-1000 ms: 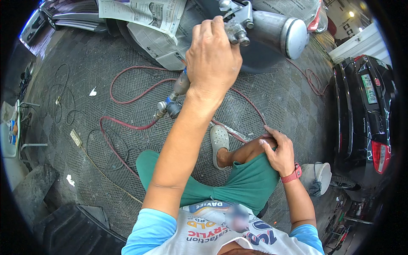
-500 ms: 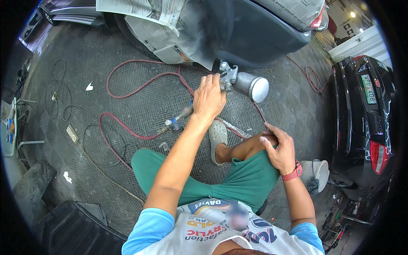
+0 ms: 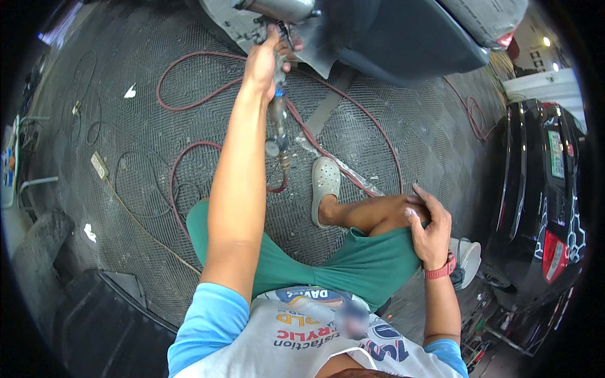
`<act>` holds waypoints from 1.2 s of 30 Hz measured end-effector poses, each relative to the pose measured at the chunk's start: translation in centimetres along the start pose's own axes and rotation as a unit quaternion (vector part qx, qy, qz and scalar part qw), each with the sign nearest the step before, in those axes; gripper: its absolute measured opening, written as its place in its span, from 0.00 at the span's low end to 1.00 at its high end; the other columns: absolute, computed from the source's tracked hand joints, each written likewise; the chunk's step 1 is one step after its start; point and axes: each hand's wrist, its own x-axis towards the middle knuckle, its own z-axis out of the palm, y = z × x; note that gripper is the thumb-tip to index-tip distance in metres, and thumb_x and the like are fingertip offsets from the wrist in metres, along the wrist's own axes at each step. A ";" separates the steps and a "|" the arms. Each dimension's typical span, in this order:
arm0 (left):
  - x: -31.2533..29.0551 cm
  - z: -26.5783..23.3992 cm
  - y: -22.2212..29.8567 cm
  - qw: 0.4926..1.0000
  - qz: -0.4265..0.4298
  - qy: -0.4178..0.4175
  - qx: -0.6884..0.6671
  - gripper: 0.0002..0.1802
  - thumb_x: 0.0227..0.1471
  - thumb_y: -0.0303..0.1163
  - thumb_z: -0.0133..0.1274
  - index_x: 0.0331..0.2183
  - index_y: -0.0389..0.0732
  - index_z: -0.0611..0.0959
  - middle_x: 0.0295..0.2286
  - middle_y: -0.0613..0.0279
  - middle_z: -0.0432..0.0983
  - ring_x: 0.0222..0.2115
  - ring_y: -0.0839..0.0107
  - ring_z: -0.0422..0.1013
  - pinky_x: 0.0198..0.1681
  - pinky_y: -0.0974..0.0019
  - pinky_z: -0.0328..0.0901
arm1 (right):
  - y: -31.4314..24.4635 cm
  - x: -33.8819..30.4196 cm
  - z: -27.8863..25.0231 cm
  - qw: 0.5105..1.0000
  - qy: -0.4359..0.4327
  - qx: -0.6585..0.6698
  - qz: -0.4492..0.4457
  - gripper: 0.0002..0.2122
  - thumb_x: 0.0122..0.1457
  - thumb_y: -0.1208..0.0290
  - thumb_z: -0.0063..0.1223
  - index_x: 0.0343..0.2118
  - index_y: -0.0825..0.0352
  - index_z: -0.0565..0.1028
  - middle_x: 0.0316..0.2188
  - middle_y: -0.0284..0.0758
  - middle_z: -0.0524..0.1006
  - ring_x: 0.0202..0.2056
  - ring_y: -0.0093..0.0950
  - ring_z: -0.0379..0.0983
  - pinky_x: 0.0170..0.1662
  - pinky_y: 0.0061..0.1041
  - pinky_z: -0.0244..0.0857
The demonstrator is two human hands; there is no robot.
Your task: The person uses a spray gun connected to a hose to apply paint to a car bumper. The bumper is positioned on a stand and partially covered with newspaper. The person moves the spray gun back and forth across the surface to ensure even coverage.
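My left hand (image 3: 265, 66) reaches far forward, its fingers wrapped round the handle of a spray gun (image 3: 277, 7). The gun's metal cup is cut off by the top edge of the view. Under the handle hangs an air regulator fitting (image 3: 276, 113), joined to a red hose (image 3: 195, 146). Close beyond the gun is a dark grey car bumper (image 3: 403, 44), with masking paper (image 3: 242, 25) beside it. My right hand (image 3: 433, 227) rests on my bent knee, holding nothing, fingers apart, a red watch (image 3: 441, 268) on its wrist.
Red hose loops lie across the ribbed floor. At the left are a thin cable and a power strip (image 3: 99, 165). A black car (image 3: 542, 183) stands at the right, and a pale bucket (image 3: 467, 261) sits by my right forearm. Newspaper (image 3: 491, 22) covers part of the far car.
My left hand has moved forward and left with the spray gun, turning it so its cup lies across the top. The fitting and hose swung with it. My right hand stays on the knee.
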 end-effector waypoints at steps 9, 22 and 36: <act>2.9 -0.5 -10.1 0.989 -0.122 0.076 -0.046 0.26 0.72 0.55 0.43 0.42 0.41 0.82 0.33 0.64 0.84 0.31 0.74 0.79 0.24 0.70 0.61 | 0.2 -0.2 0.0 0.999 -0.020 0.020 0.037 0.24 0.53 0.72 0.64 0.55 0.71 0.79 0.41 0.45 0.85 0.46 0.39 0.82 0.56 0.35 0.71; 0.5 -2.9 -16.6 0.976 -0.174 0.133 0.020 0.30 0.72 0.57 0.42 0.47 0.38 0.81 0.40 0.58 0.84 0.37 0.71 0.79 0.29 0.69 0.63 | 0.5 -0.3 0.0 0.998 -0.017 0.025 0.047 0.24 0.53 0.73 0.64 0.55 0.72 0.79 0.41 0.45 0.85 0.45 0.40 0.82 0.57 0.36 0.71; 4.7 -1.3 11.6 0.987 0.152 -0.014 -0.046 0.24 0.73 0.52 0.41 0.47 0.41 0.78 0.35 0.58 0.84 0.37 0.65 0.82 0.26 0.71 0.63 | -0.7 -0.7 0.0 1.000 0.004 0.011 0.012 0.23 0.55 0.69 0.67 0.54 0.69 0.80 0.40 0.44 0.85 0.42 0.42 0.82 0.52 0.36 0.72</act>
